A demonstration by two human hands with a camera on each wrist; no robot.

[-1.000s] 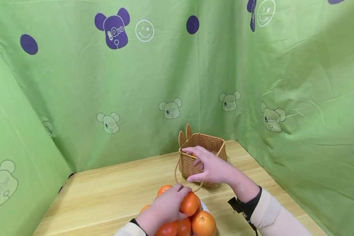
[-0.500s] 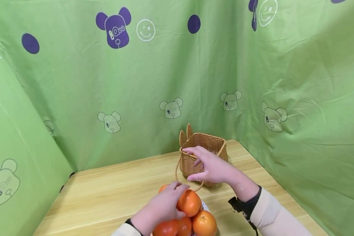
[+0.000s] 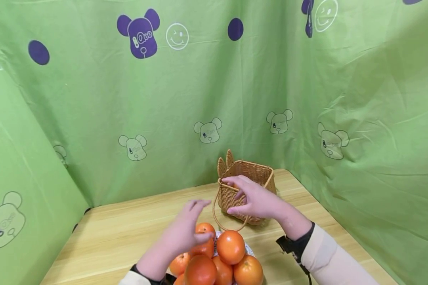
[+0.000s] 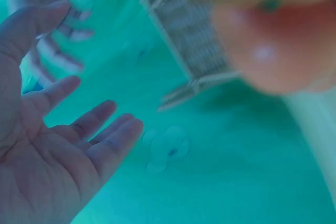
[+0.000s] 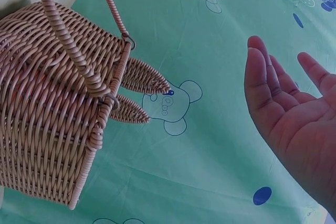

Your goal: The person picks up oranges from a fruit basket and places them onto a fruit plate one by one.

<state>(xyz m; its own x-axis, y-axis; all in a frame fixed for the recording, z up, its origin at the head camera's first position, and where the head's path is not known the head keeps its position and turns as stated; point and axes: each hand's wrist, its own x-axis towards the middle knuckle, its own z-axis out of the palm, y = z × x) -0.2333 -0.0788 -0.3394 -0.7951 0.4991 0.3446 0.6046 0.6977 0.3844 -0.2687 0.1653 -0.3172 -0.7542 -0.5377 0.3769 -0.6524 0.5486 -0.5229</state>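
Note:
My left hand is raised just over the left side of a fruit pile, fingers apart and nothing in its grasp. The pile has oranges and shiny red-orange fruits, with one round orange fruit on its right side. Under them a patterned plate shows at the edge. My right hand hovers before a wicker basket, fingers spread and thumb apart. In the right wrist view the palm is bare, and the basket stands beside it with its looped handle hanging.
The basket has two wicker ears and stands toward the table's back right corner. A wooden table runs left of the pile. Green printed curtain closes off the back and both sides.
My left hand has let go of the round orange fruit and risen up and left, uncovering more of the pile. My right hand stays before the basket.

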